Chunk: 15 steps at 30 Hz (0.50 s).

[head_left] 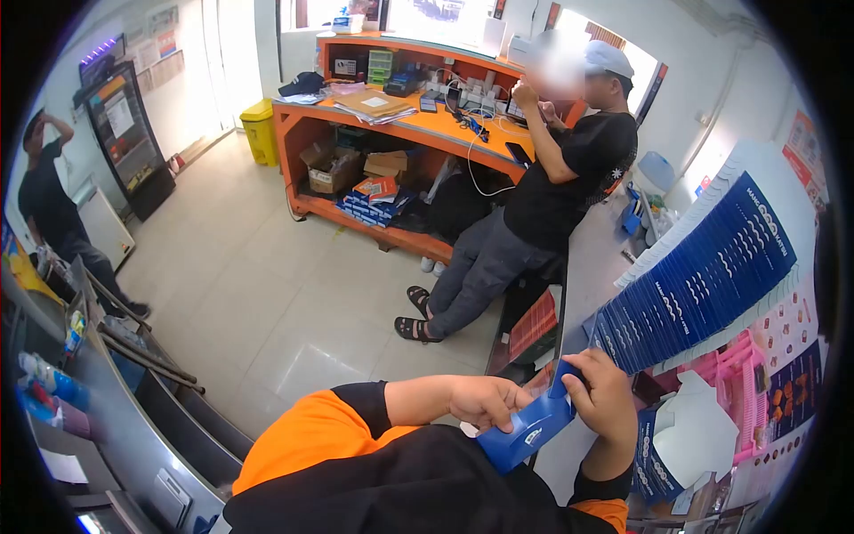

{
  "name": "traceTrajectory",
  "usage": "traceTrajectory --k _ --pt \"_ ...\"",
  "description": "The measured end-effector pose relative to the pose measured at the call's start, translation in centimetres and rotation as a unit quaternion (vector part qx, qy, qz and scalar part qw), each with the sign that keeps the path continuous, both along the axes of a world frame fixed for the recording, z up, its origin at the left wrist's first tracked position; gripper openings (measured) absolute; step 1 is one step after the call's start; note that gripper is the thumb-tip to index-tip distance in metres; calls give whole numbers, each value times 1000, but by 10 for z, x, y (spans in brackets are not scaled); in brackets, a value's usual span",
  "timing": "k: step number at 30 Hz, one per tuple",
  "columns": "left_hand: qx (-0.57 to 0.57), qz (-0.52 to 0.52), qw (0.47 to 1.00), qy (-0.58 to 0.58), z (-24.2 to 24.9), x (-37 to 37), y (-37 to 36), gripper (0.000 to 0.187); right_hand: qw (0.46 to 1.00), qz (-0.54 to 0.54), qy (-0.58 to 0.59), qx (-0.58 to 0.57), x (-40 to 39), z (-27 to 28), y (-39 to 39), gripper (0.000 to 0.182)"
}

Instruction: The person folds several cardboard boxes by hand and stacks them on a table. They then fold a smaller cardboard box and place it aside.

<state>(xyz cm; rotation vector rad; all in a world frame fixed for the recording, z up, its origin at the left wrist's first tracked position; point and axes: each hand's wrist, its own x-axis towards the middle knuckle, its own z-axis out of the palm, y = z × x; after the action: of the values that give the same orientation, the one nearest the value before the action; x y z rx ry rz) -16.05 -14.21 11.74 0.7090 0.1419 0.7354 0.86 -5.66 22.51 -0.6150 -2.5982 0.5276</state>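
Note:
Both hands hold a small blue cardboard box (527, 434) with a white print, low in front of my body. My left hand (487, 400) is closed on its left side, fingers curled over the upper edge. My right hand (601, 392) grips the box's raised flap at the upper right, thumb and fingers pressed round it. The box is tilted, and I cannot see inside it. Just right of my right hand stands a tall, leaning stack of flat blue cartons (698, 271) with white lettering. Below it is an opened blue carton (654, 458) with a white inside.
A pink plastic basket (752, 387) stands at the right. A person in black (560, 196) leans by the orange counter (400, 116), hands raised. Another person (55, 200) stands at the far left near a drinks fridge (132, 142). A metal counter (133, 427) runs along the lower left.

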Motion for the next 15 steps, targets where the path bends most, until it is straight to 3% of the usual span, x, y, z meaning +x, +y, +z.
traceTrajectory --k 1,4,7,8,11,12,13,15 --pt "-26 12 1000 -13 -1 1 -1 46 998 59 -7 8 -1 2 -1 19" --pt "-32 -81 990 -111 -7 0 3 44 969 245 -43 -9 -6 9 -8 22" --pt "14 -169 979 -109 -10 -2 19 45 936 328 -96 -82 -6 11 -13 20" --pt "12 -174 980 -96 -2 -4 18 47 946 284 -129 -87 -1 15 -9 38" --pt "43 -153 985 -72 3 -21 31 54 981 118 -146 38 -1 26 -30 64" --pt "154 -164 974 -10 -16 -34 51 56 980 104 -150 73 6 11 -22 83" --pt "264 -171 948 53 -34 -49 71 59 995 45 -78 37 16 6 -16 83" --pt "300 -124 945 47 -19 -91 71 51 995 -73 69 -26 30 2 -6 84"
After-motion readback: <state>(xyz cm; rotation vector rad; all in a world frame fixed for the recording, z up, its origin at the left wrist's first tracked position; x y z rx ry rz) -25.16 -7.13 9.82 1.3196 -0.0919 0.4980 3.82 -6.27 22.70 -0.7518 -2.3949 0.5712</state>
